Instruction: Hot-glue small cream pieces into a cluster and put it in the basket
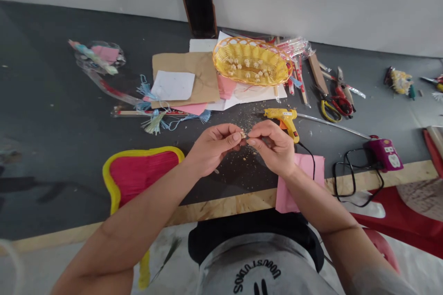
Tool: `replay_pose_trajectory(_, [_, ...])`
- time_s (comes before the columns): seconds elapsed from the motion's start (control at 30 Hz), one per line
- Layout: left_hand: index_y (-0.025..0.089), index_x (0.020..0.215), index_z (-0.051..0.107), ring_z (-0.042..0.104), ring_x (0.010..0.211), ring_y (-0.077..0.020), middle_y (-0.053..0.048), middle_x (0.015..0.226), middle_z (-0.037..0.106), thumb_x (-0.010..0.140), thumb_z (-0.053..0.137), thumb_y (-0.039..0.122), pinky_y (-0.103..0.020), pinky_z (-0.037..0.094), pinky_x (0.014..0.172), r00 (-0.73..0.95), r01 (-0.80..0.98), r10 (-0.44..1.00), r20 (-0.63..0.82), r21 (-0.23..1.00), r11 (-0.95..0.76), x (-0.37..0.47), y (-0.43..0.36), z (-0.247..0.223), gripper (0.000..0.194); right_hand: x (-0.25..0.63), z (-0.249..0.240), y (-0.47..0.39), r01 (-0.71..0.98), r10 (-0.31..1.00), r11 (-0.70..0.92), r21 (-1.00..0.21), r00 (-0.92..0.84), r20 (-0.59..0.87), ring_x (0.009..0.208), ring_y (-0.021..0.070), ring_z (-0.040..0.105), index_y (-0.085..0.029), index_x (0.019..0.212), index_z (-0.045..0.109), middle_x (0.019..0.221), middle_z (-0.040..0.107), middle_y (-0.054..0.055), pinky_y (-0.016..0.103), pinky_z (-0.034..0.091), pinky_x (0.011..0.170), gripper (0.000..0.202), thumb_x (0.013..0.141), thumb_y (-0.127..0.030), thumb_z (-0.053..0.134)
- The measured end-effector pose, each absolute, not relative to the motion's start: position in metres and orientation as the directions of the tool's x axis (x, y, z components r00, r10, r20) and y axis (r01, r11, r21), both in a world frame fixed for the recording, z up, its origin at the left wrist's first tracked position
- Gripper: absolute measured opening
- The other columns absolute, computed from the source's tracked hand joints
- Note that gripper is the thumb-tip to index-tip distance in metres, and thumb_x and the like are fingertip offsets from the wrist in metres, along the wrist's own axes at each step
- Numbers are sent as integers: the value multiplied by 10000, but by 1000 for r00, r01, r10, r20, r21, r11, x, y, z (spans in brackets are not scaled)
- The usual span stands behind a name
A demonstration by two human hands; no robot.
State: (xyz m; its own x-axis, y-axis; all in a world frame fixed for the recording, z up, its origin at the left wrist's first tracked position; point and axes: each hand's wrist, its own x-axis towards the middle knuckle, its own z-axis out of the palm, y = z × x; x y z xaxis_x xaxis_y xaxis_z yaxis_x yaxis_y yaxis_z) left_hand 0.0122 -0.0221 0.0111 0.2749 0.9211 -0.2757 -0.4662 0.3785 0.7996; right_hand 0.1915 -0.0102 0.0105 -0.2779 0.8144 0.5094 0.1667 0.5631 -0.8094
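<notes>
I see the left hand point(218, 146) pinching a small pale piece point(243, 135) at mid-frame — the right hand point(275, 147), fingertips narrowed, sits just beside it, and I cannot tell whether it grips anything. Pale bits point(247, 62) lie in the yellow basket point(242, 50), upper centre of the frame.
</notes>
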Motion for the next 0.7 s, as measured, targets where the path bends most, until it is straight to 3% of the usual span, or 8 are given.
replay_pose_trajectory(0.23, [176,712,765,590,656,-102,-4,669,679,624,941,434,-211,465,630,274,-432,921,-277,820,376,14,-23,13,324,191,14,-10,143,776,607,-781,-317,545,808,153,660,-233,934,661,853,700,23,311,544,712,64,965,-191,625])
replay_pose_trajectory(0.57, [163,725,761,558,647,-110,-7,672,665,649,926,431,-235,440,639,248,-369,938,-242,872,323,11,-23,10,324,193,12,-11,112,780,592,-798,-328,533,801,141,647,-226,948,656,866,685,22,290,549,702,15,963,-227,653])
replay_pose_trajectory(0.7, [156,725,754,543,648,-107,-8,685,671,672,910,449,-240,426,644,280,-335,934,-223,889,312,7,-22,10,336,195,12,-9,46,773,571,-820,-368,517,817,148,645,-217,1066,673,949,695,50,281,556,670,157,941,-307,700])
